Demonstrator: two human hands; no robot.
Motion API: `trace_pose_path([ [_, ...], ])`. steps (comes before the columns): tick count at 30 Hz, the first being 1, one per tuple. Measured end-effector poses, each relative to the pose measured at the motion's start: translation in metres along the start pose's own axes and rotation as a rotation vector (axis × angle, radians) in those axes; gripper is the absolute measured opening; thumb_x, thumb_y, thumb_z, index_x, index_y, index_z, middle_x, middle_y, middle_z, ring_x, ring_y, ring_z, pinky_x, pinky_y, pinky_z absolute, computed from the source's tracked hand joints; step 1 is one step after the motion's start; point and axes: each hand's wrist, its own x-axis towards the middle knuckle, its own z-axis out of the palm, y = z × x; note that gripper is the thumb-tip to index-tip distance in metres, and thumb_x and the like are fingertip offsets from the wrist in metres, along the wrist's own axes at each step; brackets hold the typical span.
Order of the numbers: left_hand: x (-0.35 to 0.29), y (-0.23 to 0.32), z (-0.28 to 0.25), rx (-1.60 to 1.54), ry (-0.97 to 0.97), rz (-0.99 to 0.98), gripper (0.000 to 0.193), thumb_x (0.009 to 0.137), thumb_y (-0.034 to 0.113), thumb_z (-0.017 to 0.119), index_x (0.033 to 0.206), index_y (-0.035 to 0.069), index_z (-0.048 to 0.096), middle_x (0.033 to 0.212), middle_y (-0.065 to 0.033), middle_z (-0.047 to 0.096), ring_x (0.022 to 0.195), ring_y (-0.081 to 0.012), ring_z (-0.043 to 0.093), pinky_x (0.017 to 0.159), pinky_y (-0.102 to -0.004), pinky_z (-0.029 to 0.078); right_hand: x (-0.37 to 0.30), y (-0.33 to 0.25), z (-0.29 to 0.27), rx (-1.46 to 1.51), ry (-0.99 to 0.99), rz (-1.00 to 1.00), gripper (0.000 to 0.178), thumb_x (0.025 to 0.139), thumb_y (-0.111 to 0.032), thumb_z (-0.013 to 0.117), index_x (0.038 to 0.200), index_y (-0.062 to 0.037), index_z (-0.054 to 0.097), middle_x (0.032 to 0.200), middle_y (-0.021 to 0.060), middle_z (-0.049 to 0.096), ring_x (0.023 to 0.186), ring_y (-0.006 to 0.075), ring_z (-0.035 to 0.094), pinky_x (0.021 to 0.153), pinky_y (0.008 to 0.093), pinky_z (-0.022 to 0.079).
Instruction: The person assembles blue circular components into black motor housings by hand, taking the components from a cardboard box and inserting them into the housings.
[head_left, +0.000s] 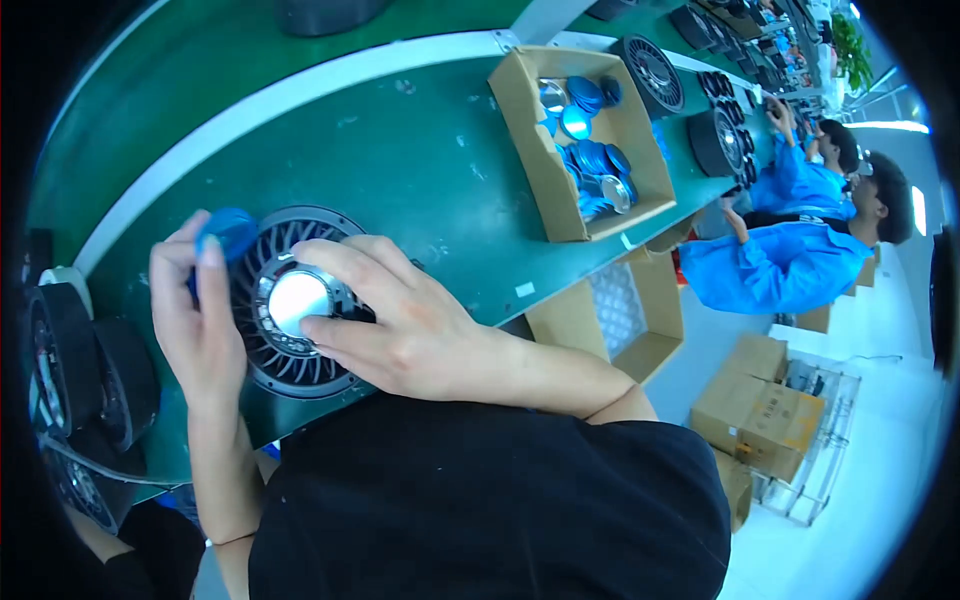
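A black spoked wheel (318,386) lies flat on the green bench in front of me. At its hub sits a shiny silver round cap (299,302). The thumb and fingers of my right hand (405,325) are closed around the cap's edge, pressing it at the hub. Left of the wheel, my left hand (200,305) is raised and pinches a blue round disc (232,232) between thumb and fingers. The disc is partly hidden by the fingers and slightly blurred.
A cardboard box (545,185) of blue and silver round caps stands right of the wheel. More black wheels (655,75) are farther along the bench, others (125,385) stacked at the left. Two people in blue jackets (775,265) work at the right, near cartons (740,400).
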Motion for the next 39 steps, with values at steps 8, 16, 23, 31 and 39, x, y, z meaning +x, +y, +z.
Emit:
trace_pose_path([
  [8,-0.012,-0.016,-0.045,-1.205,0.414,-0.378,0.015,0.087,-0.002,0.050,0.098,0.008,0.051,0.085,-0.0098,0.053,0.068,-0.0156,0.051,0.055,-0.0277,0.043,0.002,-0.004,-0.013,-0.114,-0.217,0.001,0.025,0.071,-0.011,0.077,0.096,-0.0088,0.069,0.129,0.0070,0.060,0.105,0.0343,0.054,0.082,0.0392,0.050],
  [16,-0.147,0.022,-0.090,-1.522,0.212,-0.734,0.030,0.070,0.016,0.054,0.096,0.002,0.051,0.077,-0.0073,0.046,0.066,-0.0174,0.043,0.056,-0.0279,0.035,0.020,-0.008,-0.023,-0.399,-0.040,-0.095,0.047,0.077,-0.013,0.074,0.122,-0.0088,0.062,0.121,0.0129,0.062,0.113,0.0318,0.053,0.084,0.0372,0.051],
  [23,-0.418,-0.028,-0.057,-0.972,0.767,-1.320,0.034,0.067,-0.012,0.051,0.097,0.005,0.055,0.090,-0.0057,0.051,0.084,-0.0200,0.055,0.071,-0.0354,0.050,-0.002,0.008,-0.018,0.351,-0.244,0.792,0.059,0.094,-0.019,0.058,0.147,-0.0058,0.036,0.116,0.0162,0.062,0.081,0.0179,0.064,0.053,0.0255,0.051],
  [31,-0.773,-0.161,0.043,0.734,-0.429,-0.622,0.025,0.087,0.022,0.059,0.105,0.006,0.064,0.091,-0.0139,0.066,0.082,-0.0330,0.065,0.072,-0.0488,0.051,-0.007,0.005,-0.008,0.448,-0.077,0.881,0.051,0.098,-0.027,0.051,0.143,-0.0062,0.042,0.106,0.0081,0.064,0.068,0.0104,0.061,0.046,0.0226,0.049],
  [39,-0.724,-0.264,0.074,1.032,0.091,-1.353,0.037,0.086,0.027,0.062,0.113,0.001,0.063,0.098,-0.0168,0.066,0.087,-0.0360,0.064,0.082,-0.0495,0.050,-0.015,-0.014,0.002,0.416,0.028,0.966,0.055,0.098,-0.033,0.051,0.146,-0.0083,0.038,0.099,0.0068,0.064,0.065,0.0112,0.063,0.047,0.0224,0.052],
])
